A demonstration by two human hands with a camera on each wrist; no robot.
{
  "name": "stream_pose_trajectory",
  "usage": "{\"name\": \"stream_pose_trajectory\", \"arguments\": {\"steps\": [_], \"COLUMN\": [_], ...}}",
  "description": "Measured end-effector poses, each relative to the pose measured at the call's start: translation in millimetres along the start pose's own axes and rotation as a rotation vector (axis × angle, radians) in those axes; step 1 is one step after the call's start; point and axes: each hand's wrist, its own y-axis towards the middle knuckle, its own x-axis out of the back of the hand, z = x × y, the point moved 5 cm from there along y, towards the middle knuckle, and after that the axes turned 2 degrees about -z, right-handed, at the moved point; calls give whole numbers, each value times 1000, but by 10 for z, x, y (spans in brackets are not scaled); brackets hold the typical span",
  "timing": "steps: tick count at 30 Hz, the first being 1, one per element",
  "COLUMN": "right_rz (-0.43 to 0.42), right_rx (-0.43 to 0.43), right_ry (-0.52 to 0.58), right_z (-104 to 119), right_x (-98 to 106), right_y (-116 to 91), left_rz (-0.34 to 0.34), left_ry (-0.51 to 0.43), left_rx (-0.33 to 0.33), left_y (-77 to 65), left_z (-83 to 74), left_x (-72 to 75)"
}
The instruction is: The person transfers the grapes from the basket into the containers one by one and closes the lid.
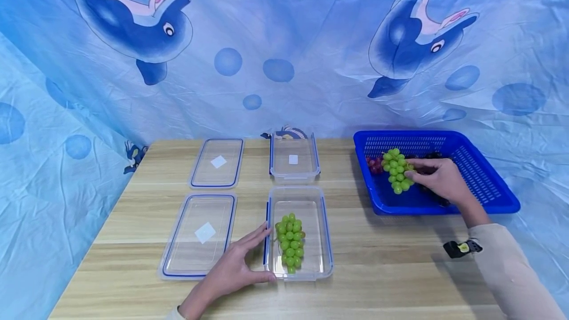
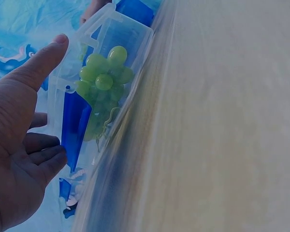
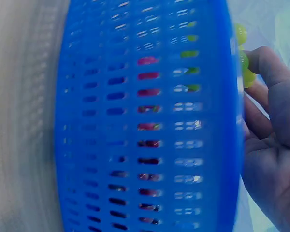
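Note:
My right hand (image 1: 437,179) pinches a bunch of green grapes (image 1: 395,169) between thumb and fingers, over the blue basket (image 1: 386,210). In the right wrist view the basket's slotted side hides most of that bunch. My left hand (image 1: 235,263) rests at the left side of the near clear container (image 1: 328,241), fingers spread and thumb at its front corner. Inside that container lies another bunch of green grapes (image 1: 291,243), also visible through the wall in the left wrist view. Red grapes (image 1: 375,165) and dark grapes (image 1: 434,155) lie in the basket.
A second clear container (image 1: 293,169) stands behind the near one. Two blue-rimmed lids lie to the left, one far (image 1: 211,174) and one near (image 1: 191,258). A blue dolphin-print sheet (image 1: 311,98) hangs behind the wooden table (image 1: 369,270).

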Motion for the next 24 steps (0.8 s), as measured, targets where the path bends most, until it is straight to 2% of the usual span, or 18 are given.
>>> {"name": "stream_pose_trajectory", "arguments": {"steps": [3,12,20,24], "right_rz": [-32,-45,-30,16], "right_rx": [-15,50,91,82], "right_ry": [40,151,263,332], "right_z": [70,495,896,1057], "right_x": [24,-12,-196,-349], "right_y": [-13,-87,-183,-244], "left_rz": [3,2,2,4], "left_ry": [-4,6,-2,0], "left_rx": [6,17,7,6], "left_y": [2,-10,-5,3], "left_z": [-3,-3,-9,-5], "left_x": [5,1,-6,-5]}}
